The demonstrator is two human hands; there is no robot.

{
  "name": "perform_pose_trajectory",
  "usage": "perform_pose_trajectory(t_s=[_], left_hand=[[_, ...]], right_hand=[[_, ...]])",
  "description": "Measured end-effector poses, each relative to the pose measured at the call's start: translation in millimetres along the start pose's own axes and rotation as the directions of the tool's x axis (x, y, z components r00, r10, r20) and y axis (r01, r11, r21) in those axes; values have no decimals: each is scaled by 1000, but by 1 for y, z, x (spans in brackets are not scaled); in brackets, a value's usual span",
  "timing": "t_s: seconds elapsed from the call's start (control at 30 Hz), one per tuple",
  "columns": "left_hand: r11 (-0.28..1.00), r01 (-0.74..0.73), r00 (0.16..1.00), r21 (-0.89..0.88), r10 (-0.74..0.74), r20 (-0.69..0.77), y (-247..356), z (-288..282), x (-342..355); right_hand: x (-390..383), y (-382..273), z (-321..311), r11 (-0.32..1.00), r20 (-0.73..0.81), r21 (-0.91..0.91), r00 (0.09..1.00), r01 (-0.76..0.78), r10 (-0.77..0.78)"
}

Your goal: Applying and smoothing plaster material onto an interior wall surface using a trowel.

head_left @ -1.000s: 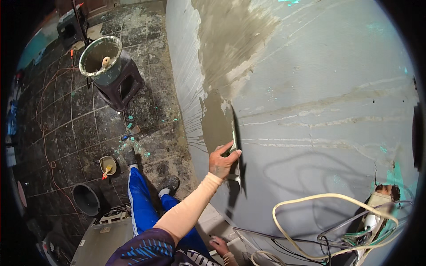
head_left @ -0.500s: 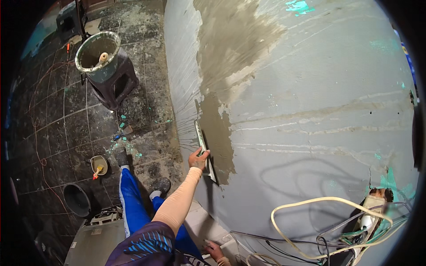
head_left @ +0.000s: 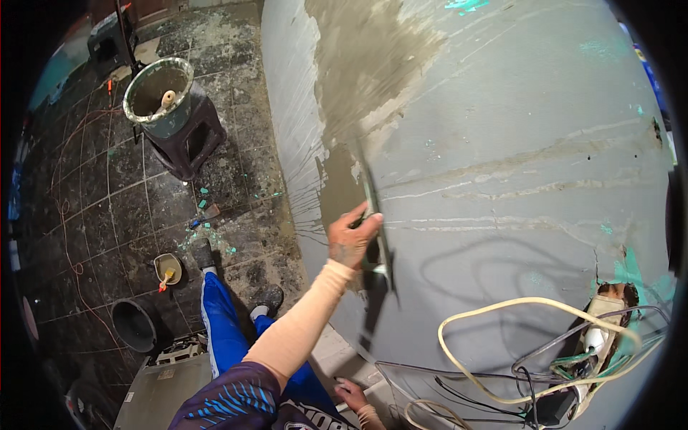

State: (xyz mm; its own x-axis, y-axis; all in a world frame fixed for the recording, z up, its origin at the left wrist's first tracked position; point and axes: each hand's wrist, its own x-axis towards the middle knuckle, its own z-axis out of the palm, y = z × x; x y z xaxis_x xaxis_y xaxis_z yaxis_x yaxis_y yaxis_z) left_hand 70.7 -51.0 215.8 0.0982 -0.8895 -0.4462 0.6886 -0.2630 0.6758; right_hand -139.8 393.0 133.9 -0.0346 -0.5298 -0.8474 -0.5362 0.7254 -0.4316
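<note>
My left hand (head_left: 347,236) is closed round the handle of a long plastering trowel (head_left: 388,269). The trowel stands nearly upright and edge-on against the grey wall (head_left: 502,158), blurred by motion. It lies along the right edge of a wet brownish plaster patch (head_left: 340,183), part of which it hides. Whether the whole blade touches the wall I cannot tell. Low in the picture, my right hand (head_left: 351,394) rests near a pale ledge (head_left: 352,367), fingers apart with nothing visible in them.
A plaster bucket (head_left: 159,97) with a handled tool inside stands on a dark stool (head_left: 190,143). On the tiles are a small tub with a brush (head_left: 169,271), a scraper (head_left: 209,213) and a black bucket (head_left: 135,325). Loose cables (head_left: 516,304) hang by a wall socket at lower right.
My left hand has moved right and slightly up with the trowel, from over the wet patch to its right edge. The view has shifted slightly. My right hand has barely moved.
</note>
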Motion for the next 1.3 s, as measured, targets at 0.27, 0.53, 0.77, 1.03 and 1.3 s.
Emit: perform_pose_trajectory(t_s=[0.27,0.53,0.77,1.03,1.3], left_hand=[[980,87,972,177,-44,-232,-56,-113,20],[808,287,947,514,-159,-280,-208,-133,28],[906,73,988,416,-7,-157,-184,-78,-21],[861,-387,916,331,317,247,-66,-15,-113],[894,-117,978,432,180,-108,-94,-142,-50]], right_hand=[[-5,-36,-3,931,86,342,990,-131,107],[-21,-13,8,958,96,239,985,-161,141],[-38,-1,6,967,56,242,996,-80,69],[-10,-4,-12,944,82,296,988,-149,130],[-11,-37,-13,938,102,329,992,-109,79]])
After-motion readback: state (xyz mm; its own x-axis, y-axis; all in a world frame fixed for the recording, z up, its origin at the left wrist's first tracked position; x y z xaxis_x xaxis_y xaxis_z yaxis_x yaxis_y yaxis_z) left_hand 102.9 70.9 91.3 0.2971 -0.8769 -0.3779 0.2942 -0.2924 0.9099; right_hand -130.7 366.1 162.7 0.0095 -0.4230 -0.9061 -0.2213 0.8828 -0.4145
